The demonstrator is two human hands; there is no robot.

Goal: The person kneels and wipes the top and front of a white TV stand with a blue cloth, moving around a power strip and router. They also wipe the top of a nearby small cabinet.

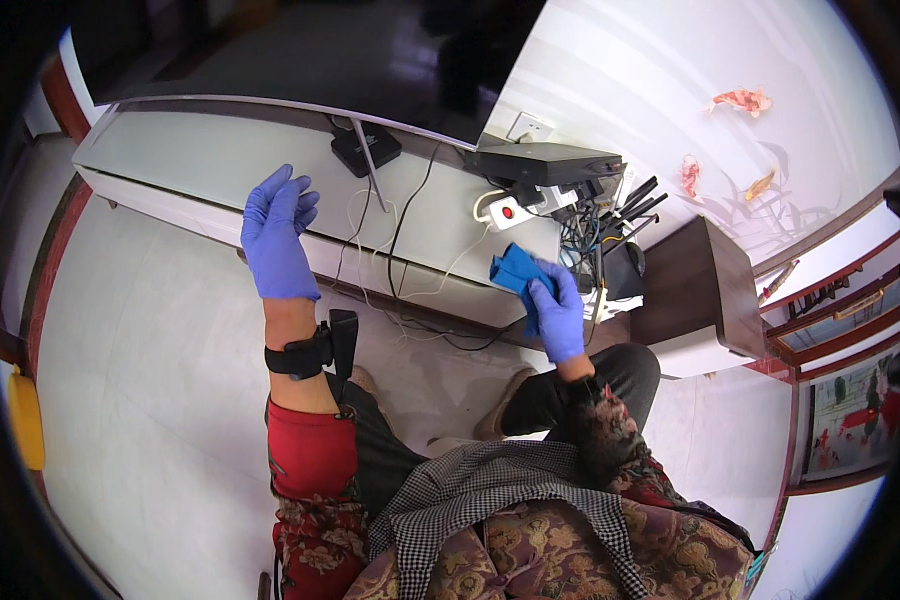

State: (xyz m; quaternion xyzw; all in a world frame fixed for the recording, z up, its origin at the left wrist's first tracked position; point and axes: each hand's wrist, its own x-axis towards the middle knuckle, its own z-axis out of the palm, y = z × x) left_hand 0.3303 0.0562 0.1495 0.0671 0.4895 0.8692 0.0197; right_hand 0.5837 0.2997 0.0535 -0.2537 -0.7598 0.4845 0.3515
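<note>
My left hand (280,232), in a purple glove, is raised over the front edge of the white TV cabinet (187,146), its fingers loosely together with nothing seen in them. My right hand (559,311), gloved alike, grips a folded blue cloth (516,268) over the cabinet's right part. Just above the cloth lies a white power strip (508,214) with a red switch. A large flat-screen television (292,67) stands at the back, and a black set-top box (365,148) sits by its thin metal leg (369,165).
Right of the power strip are tangled cables (581,232) and a router with black antennas (634,206). A black box (547,161) stands near the wall socket (529,127). Loose cords hang over the cabinet front to the floor. A dark wooden cabinet (701,285) stands at right.
</note>
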